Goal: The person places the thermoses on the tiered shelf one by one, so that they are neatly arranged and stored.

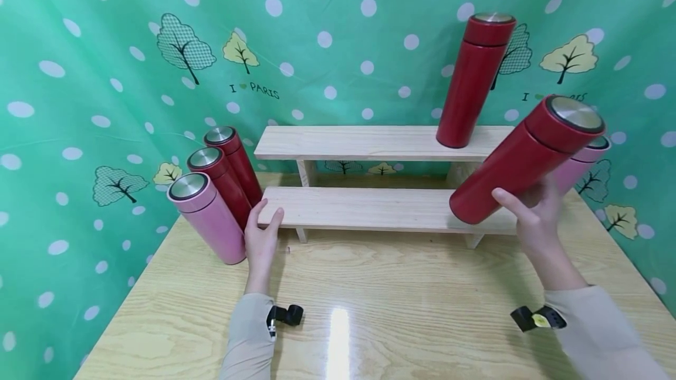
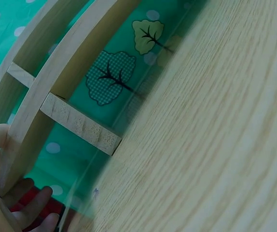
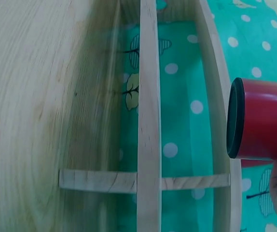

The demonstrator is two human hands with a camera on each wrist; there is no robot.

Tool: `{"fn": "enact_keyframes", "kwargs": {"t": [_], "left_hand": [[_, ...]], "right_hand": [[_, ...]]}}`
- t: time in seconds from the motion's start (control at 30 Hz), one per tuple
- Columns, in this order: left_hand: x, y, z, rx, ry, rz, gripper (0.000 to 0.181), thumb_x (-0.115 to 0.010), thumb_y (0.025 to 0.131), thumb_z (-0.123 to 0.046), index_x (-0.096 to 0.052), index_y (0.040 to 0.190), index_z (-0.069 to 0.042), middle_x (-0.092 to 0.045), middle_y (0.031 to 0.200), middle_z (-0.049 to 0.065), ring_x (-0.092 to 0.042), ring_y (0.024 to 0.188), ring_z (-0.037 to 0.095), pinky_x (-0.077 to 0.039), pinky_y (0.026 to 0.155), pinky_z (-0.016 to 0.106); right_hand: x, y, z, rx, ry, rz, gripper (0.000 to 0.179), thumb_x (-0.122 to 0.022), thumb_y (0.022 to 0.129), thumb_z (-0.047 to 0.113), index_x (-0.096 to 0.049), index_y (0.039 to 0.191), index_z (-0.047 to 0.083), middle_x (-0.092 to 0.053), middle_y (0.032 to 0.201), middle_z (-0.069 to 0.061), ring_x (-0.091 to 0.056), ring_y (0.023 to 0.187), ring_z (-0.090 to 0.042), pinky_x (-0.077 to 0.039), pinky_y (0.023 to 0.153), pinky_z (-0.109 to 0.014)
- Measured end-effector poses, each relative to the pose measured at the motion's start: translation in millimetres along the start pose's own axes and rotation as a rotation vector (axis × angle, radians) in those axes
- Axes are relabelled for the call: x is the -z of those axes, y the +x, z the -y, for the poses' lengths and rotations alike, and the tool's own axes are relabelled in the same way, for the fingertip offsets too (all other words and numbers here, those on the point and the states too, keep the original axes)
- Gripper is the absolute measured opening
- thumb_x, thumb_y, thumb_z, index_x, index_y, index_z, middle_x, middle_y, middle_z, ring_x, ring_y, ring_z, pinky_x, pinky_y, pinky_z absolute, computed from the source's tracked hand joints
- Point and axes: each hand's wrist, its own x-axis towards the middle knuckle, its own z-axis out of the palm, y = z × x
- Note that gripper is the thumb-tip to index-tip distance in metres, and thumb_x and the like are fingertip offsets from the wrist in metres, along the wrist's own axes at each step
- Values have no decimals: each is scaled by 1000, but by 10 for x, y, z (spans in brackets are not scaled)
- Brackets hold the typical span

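My right hand (image 1: 541, 221) grips a red thermos (image 1: 520, 154), tilted with its steel lid up to the right, in the air over the right end of the two-tier wooden shelf (image 1: 359, 207). The base of this red thermos (image 3: 264, 121) shows in the right wrist view. At the shelf's left end, my left hand (image 1: 260, 245) holds the lower board, thumb on top and fingers (image 2: 30, 205) curled below it. Another red thermos (image 1: 475, 81) stands upright on the right part of the upper board (image 1: 343, 142).
Two red thermoses (image 1: 240, 163) and a pink thermos (image 1: 213, 221) stand on the table left of the shelf. Behind the right hand is a pink thermos (image 1: 573, 169), partly hidden. A green patterned cloth (image 1: 327, 63) hangs behind the wooden table (image 1: 401, 309).
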Motion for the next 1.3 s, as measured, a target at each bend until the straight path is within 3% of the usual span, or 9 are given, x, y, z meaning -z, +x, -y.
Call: {"fn": "enact_keyframes", "kwargs": {"t": [0.3,0.67,1.1,1.3], "left_hand": [[-1,-7,-14,-1,2,2,58,-68,91,-49,-53,142,-25,-41,153,2,-30,143,24,-23,114,52],[-4,-9,-18,4,12,-2,57,-68,91,-49,-54,141,-26,-42,153,2,-31,143,24,-23,114,53],[-1,-9,-19,15,8,-4,57,-68,91,-49,-54,141,-26,-42,153,1,-31,143,24,-23,114,52],[3,-7,-15,13,8,-1,58,-68,90,-51,-54,142,-26,-42,153,1,-30,143,24,-22,115,53]], "right_hand": [[-235,82,-10,-67,-41,38,59,-64,79,-11,-51,134,4,-61,123,-12,-58,109,-21,-50,87,-21],[-479,207,-121,-38,-59,162,64,-66,79,-10,-48,139,6,-58,131,-12,-56,116,-24,-50,91,-23],[-779,303,-206,-96,-113,167,60,-67,81,-3,-50,136,14,-59,129,-9,-56,114,-25,-51,88,-24],[-903,372,-242,-69,-145,162,61,-68,82,-1,-49,138,13,-58,130,-8,-55,114,-26,-50,90,-25]]}}
